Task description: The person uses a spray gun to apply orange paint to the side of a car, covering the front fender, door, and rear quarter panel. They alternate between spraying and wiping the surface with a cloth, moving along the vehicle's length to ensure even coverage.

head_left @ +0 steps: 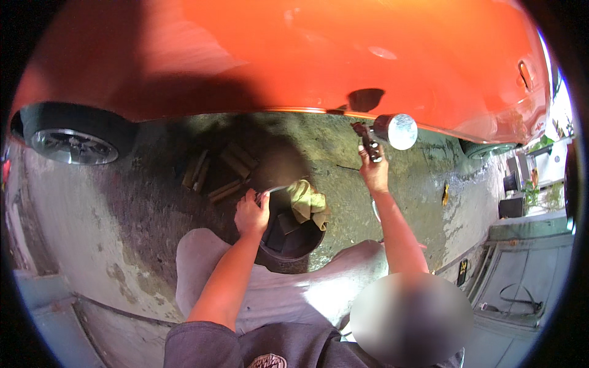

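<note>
My right hand (374, 173) is raised and gripping the dark handle of a power tool (370, 142) with a round silver disc head (397, 130), held close to the lower edge of the orange car body (343, 55). My left hand (251, 213) grips the rim of a dark bucket (288, 245) that stands on the ground between my knees. A yellow-green cloth (308, 202) hangs over the bucket's far side. Dark objects lie inside the bucket; I cannot tell what they are.
A car wheel with a silver rim (72, 145) is at the left. Several wooden blocks (216, 173) lie on the wet concrete under the car. A second tyre (485, 149) shows at the right. A grey panel with a cable (521, 288) lies lower right.
</note>
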### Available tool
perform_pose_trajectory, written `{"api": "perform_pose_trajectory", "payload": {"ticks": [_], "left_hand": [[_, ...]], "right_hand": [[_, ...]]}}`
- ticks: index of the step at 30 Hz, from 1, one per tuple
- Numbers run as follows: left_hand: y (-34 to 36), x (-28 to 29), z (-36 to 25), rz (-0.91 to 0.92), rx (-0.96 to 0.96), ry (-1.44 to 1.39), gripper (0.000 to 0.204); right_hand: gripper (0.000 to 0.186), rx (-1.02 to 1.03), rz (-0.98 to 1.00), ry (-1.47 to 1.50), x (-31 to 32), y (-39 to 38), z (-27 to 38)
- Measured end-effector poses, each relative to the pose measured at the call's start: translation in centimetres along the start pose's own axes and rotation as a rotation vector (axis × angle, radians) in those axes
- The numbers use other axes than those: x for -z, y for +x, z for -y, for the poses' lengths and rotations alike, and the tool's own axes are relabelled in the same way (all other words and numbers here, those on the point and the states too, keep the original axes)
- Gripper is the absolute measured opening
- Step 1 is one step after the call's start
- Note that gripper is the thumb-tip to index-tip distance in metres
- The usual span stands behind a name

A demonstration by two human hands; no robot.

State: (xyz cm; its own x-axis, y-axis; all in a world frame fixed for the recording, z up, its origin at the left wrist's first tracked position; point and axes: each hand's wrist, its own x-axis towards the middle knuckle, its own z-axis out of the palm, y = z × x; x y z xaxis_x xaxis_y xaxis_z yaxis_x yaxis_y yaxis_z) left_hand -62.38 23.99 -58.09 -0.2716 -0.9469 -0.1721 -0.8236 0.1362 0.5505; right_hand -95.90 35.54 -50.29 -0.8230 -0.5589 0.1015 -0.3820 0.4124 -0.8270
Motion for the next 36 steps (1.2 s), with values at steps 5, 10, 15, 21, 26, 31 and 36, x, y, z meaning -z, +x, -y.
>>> {"api": "perform_pose_trajectory", "payload": {"ticks": [5, 10, 15, 21, 26, 31, 36], "left_hand": [[0.1, -0.8, 0.5, -0.064, -0.053, -0.047, 0.061], [0.7, -2.5, 2.9, -0.237, -0.163, -0.092, 0.053], [0.0, -0.1, 1.2, -0.011, -0.134, -0.278, 0.046], [0.4, -1.2, 2.1, -0.042, -0.104, -0.304, 0.044], [0.2, -0.3, 1.9, 0.036, -0.069, -0.309, 0.047], [0.6, -0.5, 2.4, 0.087, -0.105, -0.258, 0.049], [0.6, -0.4, 2.5, 0.155, -0.141, -0.249, 0.054]], "right_hand": [[0.051, 0.091, 0.136, -0.055, -5.5, -2.5, 5.6], [0.043, 0.215, 0.260, -0.082, -12.0, -4.7, 12.1], [0.037, 0.542, 0.218, -0.056, -18.2, -6.3, 14.3], [0.042, 0.413, 0.365, -0.004, -24.6, -8.8, 20.5], [0.043, 0.537, 0.316, -0.054, -28.4, -10.1, 23.6], [0.040, 0.607, 0.355, 0.030, -31.0, -10.7, 26.4], [0.040, 0.600, 0.429, 0.129, -32.2, -11.6, 29.1]]}}
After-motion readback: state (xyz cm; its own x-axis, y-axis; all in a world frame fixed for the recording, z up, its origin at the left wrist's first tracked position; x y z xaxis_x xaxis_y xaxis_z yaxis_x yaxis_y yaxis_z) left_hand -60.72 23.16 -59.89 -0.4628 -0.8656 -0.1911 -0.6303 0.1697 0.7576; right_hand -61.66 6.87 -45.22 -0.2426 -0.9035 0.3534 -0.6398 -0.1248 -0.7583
